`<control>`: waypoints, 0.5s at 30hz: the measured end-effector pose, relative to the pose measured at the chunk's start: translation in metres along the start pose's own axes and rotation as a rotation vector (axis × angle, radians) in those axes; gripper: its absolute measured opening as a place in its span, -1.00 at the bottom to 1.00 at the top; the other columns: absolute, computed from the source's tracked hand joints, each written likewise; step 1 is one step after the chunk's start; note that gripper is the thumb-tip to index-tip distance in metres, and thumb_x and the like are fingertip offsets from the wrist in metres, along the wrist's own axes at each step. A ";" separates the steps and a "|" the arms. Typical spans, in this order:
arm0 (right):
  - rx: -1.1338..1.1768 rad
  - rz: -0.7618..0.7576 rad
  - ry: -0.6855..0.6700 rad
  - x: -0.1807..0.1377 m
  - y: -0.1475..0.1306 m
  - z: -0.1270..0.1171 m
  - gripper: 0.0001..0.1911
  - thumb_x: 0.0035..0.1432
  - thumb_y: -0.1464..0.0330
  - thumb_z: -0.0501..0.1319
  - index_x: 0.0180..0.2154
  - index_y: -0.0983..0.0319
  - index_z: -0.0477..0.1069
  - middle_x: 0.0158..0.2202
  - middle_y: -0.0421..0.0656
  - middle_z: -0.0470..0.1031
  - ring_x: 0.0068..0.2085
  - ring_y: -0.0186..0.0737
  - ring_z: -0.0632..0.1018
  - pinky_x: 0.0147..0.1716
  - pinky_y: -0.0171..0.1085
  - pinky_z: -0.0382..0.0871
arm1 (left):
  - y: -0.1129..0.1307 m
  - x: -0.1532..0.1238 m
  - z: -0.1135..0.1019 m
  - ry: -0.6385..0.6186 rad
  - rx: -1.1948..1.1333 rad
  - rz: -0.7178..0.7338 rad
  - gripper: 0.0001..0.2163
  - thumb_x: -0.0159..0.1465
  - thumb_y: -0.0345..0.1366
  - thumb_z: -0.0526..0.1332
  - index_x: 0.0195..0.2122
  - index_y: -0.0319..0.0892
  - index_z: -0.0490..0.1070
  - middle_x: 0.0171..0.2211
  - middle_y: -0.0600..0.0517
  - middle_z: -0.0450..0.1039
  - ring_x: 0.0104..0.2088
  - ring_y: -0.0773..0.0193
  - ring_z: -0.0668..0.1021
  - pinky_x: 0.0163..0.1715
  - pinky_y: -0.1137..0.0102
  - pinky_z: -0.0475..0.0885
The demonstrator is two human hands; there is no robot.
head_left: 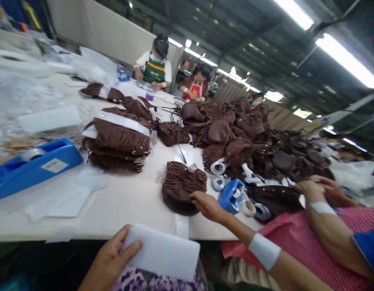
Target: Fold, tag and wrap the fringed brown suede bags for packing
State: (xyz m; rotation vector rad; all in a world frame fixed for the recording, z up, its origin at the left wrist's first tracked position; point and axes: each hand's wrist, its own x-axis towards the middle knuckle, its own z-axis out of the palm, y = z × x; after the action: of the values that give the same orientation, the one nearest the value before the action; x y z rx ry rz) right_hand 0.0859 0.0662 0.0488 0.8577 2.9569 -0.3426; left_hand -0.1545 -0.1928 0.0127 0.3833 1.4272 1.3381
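My left hand (110,256) grips a white rectangular foam sheet (164,250) by its left end, thumb on top, in front of the table's edge. With a pale band around the wrist, my right hand (208,206) reaches over the table, fingers pinched at the right edge of a dark brown fringed bag (182,190). That bag lies on the white table (126,206). To its left rises a stack of brown fringed bags (117,139) with a white strip across the top. Beneath the bag's front edge, a white strip (182,226) hangs over the table edge.
A large heap of brown bags (220,131) covers the table's far right. Blue tape dispensers (38,165) stand left and right, the right one beside white rolls (217,167). A co-worker's hands (314,188) handle a dark bag at right. Other people work across the table.
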 end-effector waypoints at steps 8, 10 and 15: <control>0.197 -0.066 -0.127 0.019 0.032 -0.041 -0.73 0.26 0.43 0.12 -0.01 0.19 0.38 -0.23 -0.14 0.55 -0.25 -0.25 0.53 -0.29 -0.34 0.28 | 0.013 0.099 0.120 -0.177 0.365 0.089 -0.69 0.07 -0.02 0.28 -0.36 -0.18 0.38 -0.49 0.07 0.46 -0.47 0.23 0.50 -0.57 0.43 0.39; 0.225 -0.074 -0.143 0.021 0.036 -0.044 -0.74 0.26 0.42 0.12 -0.01 0.20 0.38 -0.26 -0.16 0.55 -0.28 -0.26 0.51 -0.31 -0.35 0.26 | 0.006 0.112 0.127 -0.125 0.376 0.062 -0.70 0.06 -0.02 0.27 -0.40 -0.16 0.35 -0.53 0.08 0.44 -0.48 0.21 0.50 -0.59 0.41 0.41; 0.302 -0.097 -0.169 0.022 0.043 -0.046 -0.73 0.26 0.43 0.13 0.00 0.22 0.38 -0.22 -0.13 0.56 -0.28 -0.25 0.52 -0.29 -0.35 0.27 | 0.000 0.120 0.136 -0.061 0.346 0.002 -0.72 0.09 -0.04 0.24 -0.35 -0.16 0.36 -0.45 0.01 0.51 -0.40 0.15 0.58 -0.51 0.34 0.50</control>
State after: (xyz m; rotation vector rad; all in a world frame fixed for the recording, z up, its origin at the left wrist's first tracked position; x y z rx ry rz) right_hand 0.0916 0.1234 0.0823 0.6690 2.8360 -0.8388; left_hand -0.0841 -0.0276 -0.0133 0.6461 1.6090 1.0699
